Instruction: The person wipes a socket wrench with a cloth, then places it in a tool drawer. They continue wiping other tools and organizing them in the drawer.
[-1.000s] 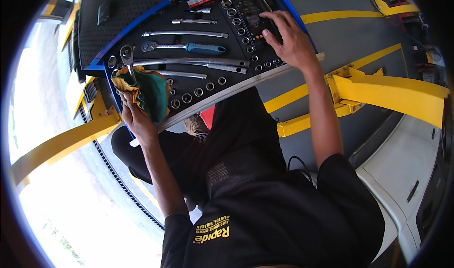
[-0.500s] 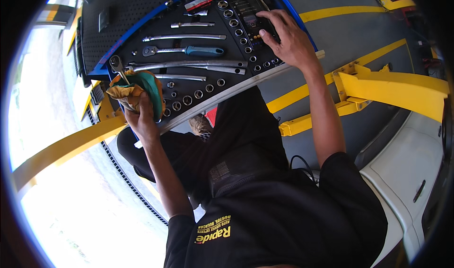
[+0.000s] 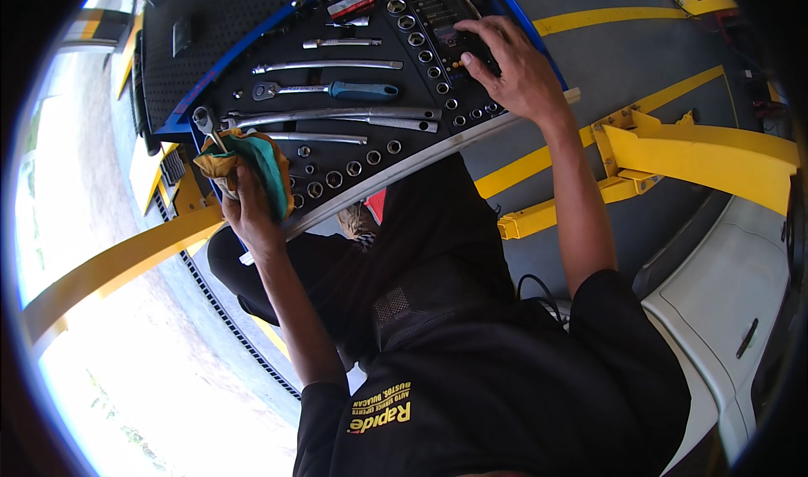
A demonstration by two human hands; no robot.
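At the drawer's left end, my left hand (image 3: 251, 208) is closed around a bundle of orange and teal work gloves (image 3: 268, 170). A chrome wrench (image 3: 206, 122) sticks up out of the bundle; its lower part is hidden, so I cannot tell whether the fingers grip it too. My right hand (image 3: 518, 69) hovers over the right side of the drawer with thumb and fingers apart and nothing visible between them. Below its fingertips lies a dark case of small bits (image 3: 443, 31), beside a row of sockets (image 3: 417, 39).
The black-lined tool drawer (image 3: 227, 82) holds a teal-handled ratchet (image 3: 362, 90), an extension bar (image 3: 328, 66), long curved wrenches (image 3: 362, 116) and a red-and-white item (image 3: 352, 3). Yellow lift arms (image 3: 699, 153) (image 3: 126, 258) stand on both sides. A white car panel (image 3: 707, 309) is at lower right.
My left hand has tilted the gloves and wrench slightly, turning the wrench head a little. My right hand stays nearly where it was above the bit case.
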